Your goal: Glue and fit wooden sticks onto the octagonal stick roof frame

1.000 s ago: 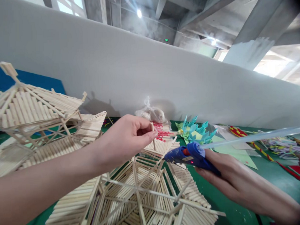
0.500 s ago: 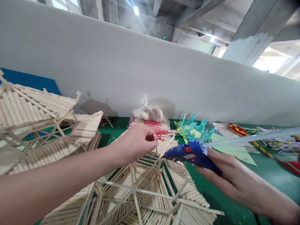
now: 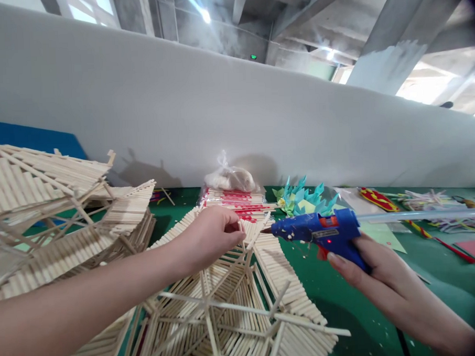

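Head view: showing tied clear bag, pale lumps inside, beyond stick-built frame. Pinching small stick above frame between left hand's fingertips. Gripping glue gun, right hand's fingers wrapped around handle; since earlier, lifted higher off frame.

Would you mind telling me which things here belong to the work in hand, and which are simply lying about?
In the work:
blue glue gun, in the right hand
thin wooden stick, in the left hand
wooden-stick framework

Apparently just lying about:
teal paper flowers
red-and-yellow ornament
tied plastic bag
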`<state>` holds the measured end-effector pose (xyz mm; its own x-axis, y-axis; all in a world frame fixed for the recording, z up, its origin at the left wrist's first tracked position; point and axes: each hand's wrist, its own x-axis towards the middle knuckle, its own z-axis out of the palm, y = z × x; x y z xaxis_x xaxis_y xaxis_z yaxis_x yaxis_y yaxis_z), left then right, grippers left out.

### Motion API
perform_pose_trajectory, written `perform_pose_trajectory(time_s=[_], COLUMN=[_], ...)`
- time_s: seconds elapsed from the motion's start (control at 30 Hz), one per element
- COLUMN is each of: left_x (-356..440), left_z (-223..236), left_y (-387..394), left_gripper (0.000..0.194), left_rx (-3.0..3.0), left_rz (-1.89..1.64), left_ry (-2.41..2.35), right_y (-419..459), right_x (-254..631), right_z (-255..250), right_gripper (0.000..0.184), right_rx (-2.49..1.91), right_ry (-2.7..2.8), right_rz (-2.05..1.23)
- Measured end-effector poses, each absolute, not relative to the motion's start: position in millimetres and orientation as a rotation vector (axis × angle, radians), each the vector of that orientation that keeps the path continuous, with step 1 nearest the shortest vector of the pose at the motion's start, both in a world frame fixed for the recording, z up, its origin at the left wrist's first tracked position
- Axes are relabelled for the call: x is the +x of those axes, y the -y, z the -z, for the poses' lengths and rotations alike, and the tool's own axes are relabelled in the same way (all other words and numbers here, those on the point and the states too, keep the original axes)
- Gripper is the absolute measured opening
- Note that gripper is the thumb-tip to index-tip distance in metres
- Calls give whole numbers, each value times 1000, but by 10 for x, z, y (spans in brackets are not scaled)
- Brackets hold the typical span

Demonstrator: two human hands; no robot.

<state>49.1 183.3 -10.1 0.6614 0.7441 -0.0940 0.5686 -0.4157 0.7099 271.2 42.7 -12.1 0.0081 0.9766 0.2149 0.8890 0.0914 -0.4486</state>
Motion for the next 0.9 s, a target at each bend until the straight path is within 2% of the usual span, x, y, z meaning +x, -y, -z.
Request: perform_pose_trajectory(time_s=[0.63,0.9], left_x=[545,528], left_z=[109,222], left_y=[-1749,-1740], left_gripper=[23,18], left_rx=[2216,2174], left_rz=[-343,-363], left_ry=[-977,-977], right_y=[-393,-335], right_x=[2764,2805], right_z=[170,205], right_gripper=[25,26], right_rx=[-1830,-1836], right_ry=[1902,1799], right_rz=[-274,-243])
